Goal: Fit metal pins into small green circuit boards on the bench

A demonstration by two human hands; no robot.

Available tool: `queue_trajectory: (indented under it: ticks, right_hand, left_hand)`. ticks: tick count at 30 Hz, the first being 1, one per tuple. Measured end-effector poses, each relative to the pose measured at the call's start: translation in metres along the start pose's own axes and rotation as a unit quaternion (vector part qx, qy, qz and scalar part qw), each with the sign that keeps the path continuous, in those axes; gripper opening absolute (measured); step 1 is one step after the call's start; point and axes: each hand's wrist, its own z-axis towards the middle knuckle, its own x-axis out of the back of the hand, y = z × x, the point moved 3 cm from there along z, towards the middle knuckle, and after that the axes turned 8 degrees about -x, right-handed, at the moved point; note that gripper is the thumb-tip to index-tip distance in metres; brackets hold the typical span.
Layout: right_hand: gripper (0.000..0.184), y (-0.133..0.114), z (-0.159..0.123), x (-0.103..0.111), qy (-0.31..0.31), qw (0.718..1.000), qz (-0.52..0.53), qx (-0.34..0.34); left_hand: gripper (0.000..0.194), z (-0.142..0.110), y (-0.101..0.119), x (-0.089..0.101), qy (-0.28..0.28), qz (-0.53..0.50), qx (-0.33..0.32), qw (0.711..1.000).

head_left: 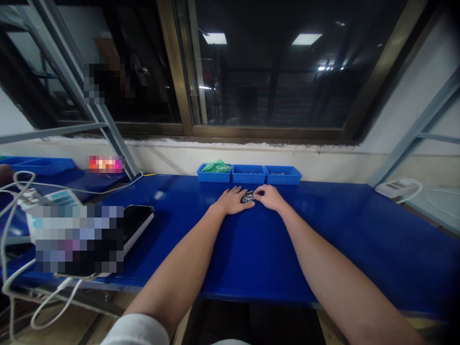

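A small pile of slim metal pieces, which look like screws [247,197], lies on the blue tabletop between my hands. My left hand [233,200] rests flat beside the pile, fingers stretched out and thumb along its near side. At the pile's right edge, my right hand [268,196] has its fingers curled together in a pinch; whatever is between the fingertips is too small to make out. Just beyond stand three joined blue bins: the left bin [214,177] holds green plastic bags [217,166], while the middle bin [248,178] and right bin [283,178] hold small metal pieces.
A dark-screened device [138,220], partly blurred out, sits at the left with white cables [53,306] around it. On the right lies a white power strip [398,187]. Grey metal posts [111,143] frame the table [258,268] before a window. Another person's hand [5,173] shows far left.
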Motion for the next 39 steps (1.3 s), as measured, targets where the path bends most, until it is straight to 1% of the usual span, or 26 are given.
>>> queue_trajectory:
  ticks: [5,7,9,11,13,15,17,21,25,28,30,32,34,37,39]
  right_hand:
    - [0.016,0.001,0.001,-0.001,-0.01,1.0,0.004,-0.01]
    - [0.02,0.002,0.001,0.001,0.003,0.999,0.008,-0.031]
    - [0.024,0.002,0.0,0.004,0.03,0.998,0.007,-0.049]
    - [0.028,0.0,0.0,0.007,0.055,0.997,0.003,-0.053]
    - [0.033,-0.004,-0.001,0.008,0.066,0.997,0.006,-0.046]
    - [0.038,-0.008,-0.002,0.008,0.067,0.997,0.016,-0.033]
    - [0.041,-0.012,-0.002,0.007,0.062,0.997,0.035,-0.024]
    - [0.041,-0.014,-0.003,0.005,0.04,0.995,0.093,-0.018]
    - [0.039,-0.014,-0.003,0.004,0.026,0.993,0.111,0.0]
    - [0.042,-0.012,-0.003,0.002,0.023,0.992,0.125,-0.011]
    - [0.037,-0.011,-0.002,0.0,0.016,0.983,0.182,-0.014]
    - [0.03,-0.011,-0.001,0.0,0.004,0.965,0.261,-0.013]
    - [0.028,-0.012,-0.001,0.001,-0.009,0.947,0.321,-0.019]
    - [0.027,-0.013,-0.003,0.005,-0.003,0.931,0.361,-0.042]
    - [0.03,-0.012,-0.004,0.009,0.011,0.926,0.374,-0.055]
  left_hand:
    - [0.079,0.001,-0.003,-0.002,0.01,-0.001,0.0,1.0]
    - [0.078,0.002,-0.003,-0.001,0.032,-0.003,-0.005,0.999]
    - [0.074,0.003,-0.002,0.003,0.073,-0.007,-0.02,0.997]
    - [0.065,0.003,0.002,0.008,0.12,-0.007,-0.046,0.992]
    - [0.048,0.004,0.007,0.013,0.154,-0.004,-0.071,0.985]
    - [0.031,0.004,0.012,0.017,0.172,-0.002,-0.091,0.981]
    - [0.023,0.004,0.015,0.02,0.185,-0.001,-0.101,0.977]
    - [0.022,0.003,0.015,0.024,0.206,0.008,-0.097,0.974]
    - [0.024,0.003,0.013,0.023,0.193,0.026,-0.086,0.977]
    - [0.025,0.004,0.013,0.022,0.183,0.029,-0.077,0.98]
    - [0.025,0.004,0.013,0.021,0.18,0.032,-0.07,0.981]
    - [0.026,0.004,0.013,0.021,0.179,0.033,-0.064,0.981]
    - [0.027,0.004,0.013,0.021,0.177,0.028,-0.065,0.982]
    - [0.028,0.003,0.015,0.022,0.185,0.005,-0.079,0.98]
    - [0.03,0.003,0.014,0.023,0.203,-0.015,-0.071,0.976]
